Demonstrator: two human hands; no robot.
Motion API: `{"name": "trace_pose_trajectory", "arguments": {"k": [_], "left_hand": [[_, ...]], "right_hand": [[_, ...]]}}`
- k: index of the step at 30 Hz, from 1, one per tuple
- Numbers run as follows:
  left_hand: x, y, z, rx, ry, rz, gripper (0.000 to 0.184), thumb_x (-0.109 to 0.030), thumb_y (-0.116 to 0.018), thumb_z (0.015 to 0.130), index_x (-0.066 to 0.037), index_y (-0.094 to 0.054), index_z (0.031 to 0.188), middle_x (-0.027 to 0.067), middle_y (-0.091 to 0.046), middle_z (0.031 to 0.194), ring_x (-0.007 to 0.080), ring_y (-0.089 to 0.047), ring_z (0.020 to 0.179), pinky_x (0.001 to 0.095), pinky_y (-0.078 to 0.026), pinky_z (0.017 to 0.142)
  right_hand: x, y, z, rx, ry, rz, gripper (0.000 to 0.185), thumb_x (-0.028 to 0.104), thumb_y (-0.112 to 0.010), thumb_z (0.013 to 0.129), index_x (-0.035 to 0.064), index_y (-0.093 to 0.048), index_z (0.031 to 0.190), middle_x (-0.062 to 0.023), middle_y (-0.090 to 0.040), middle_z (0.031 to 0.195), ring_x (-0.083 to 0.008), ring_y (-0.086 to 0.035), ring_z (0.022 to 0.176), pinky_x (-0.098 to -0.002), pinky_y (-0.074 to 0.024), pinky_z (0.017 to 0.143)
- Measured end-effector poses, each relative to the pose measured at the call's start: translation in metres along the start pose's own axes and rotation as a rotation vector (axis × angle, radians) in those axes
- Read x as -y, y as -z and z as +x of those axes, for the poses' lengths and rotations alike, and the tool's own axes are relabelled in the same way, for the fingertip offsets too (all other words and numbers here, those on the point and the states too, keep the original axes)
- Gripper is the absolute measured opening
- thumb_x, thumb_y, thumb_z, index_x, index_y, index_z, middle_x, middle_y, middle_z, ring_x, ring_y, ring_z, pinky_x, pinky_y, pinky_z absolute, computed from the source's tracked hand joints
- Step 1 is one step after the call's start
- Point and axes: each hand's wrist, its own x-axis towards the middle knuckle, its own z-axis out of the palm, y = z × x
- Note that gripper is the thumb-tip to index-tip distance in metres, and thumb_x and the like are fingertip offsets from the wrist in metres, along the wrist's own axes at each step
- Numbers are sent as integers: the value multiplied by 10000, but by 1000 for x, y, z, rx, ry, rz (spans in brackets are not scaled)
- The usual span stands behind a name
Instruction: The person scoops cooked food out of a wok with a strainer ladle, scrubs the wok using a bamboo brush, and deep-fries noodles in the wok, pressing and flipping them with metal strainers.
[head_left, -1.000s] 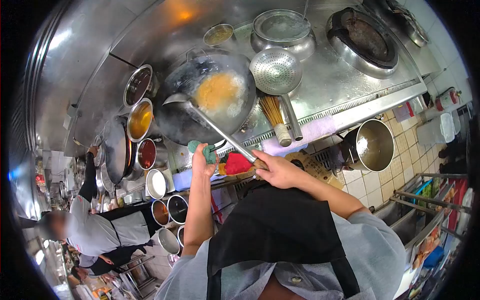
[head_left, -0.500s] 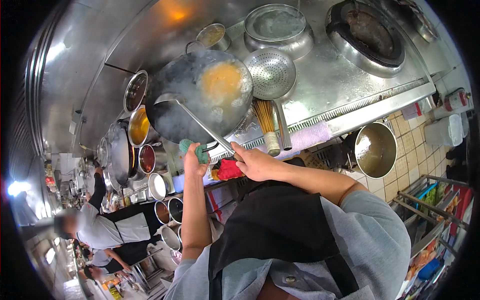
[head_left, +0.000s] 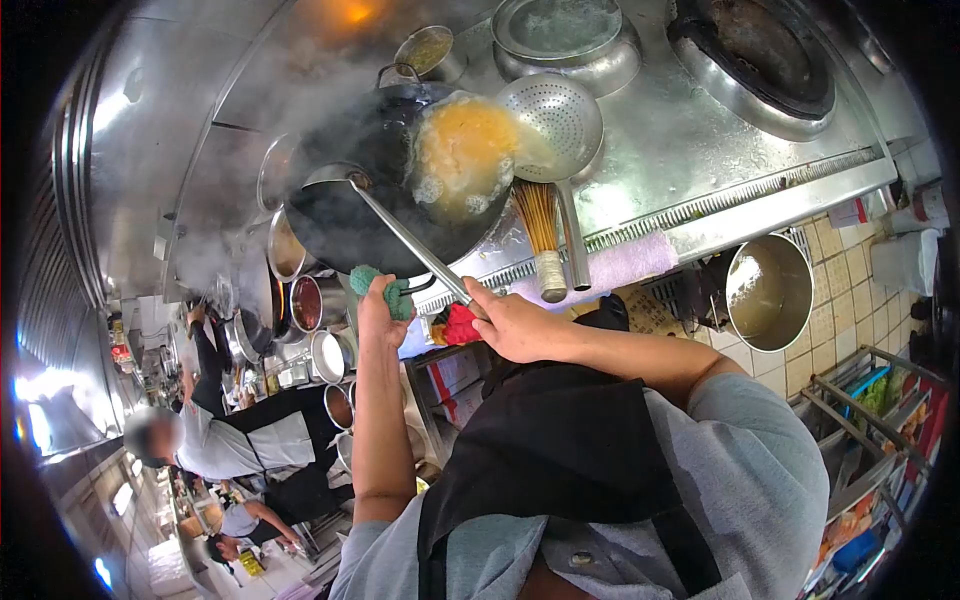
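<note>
My left hand is closed around a green cloth at the black handle of a wok. The fingers of my right hand are wrapped round the end of a long metal ladle. Its bowl rests inside the wok's left part, away from the food. A foamy yellow-orange mixture, looking like beaten egg, lies at the wok's right side, near a perforated skimmer. Steam veils part of the wok.
A bamboo brush and a lilac towel lie along the stove's front edge. Other burners are at the back right. A large pot stands at right. Co-workers are at the left.
The yellow mixture has slid toward the wok's right rim, and the wok looks more tilted that way. Steam has spread left over the nearby bowls. Both hands keep their grip.
</note>
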Motion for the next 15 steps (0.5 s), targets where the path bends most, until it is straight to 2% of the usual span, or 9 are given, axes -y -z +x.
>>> {"name": "trace_pose_trajectory", "arguments": {"k": [2, 12, 15], "left_hand": [[-3, 2, 2, 62, 5, 32, 143, -195, -554, 755, -72, -505, 807, 60, -543, 671, 184, -526, 524, 286, -417, 425], [-25, -3, -9, 37, -11, 111, 152, -205, -565, 748, -86, -494, 808, 56, -518, 636, 174, -515, 512, 283, -410, 416], [-34, 0, -5, 45, -2, 123, 164, -199, -575, 741, -82, -480, 806, 56, -507, 627, 169, -510, 509, 282, -408, 418]], "right_hand": [[5, 6, -2, 17, -16, 16, 585, 148, -437, 845, -42, -138, 1312, -258, -564, 942, -398, -554, 819, -434, -427, 732], [2, 8, 5, 3, 12, 15, 590, 172, -429, 853, -39, -125, 1313, -242, -570, 867, -400, -549, 760, -439, -422, 708], [4, 8, 8, -35, 46, 11, 557, 123, -429, 834, -89, -160, 1275, -268, -569, 814, -397, -562, 757, -451, -433, 696]]}}
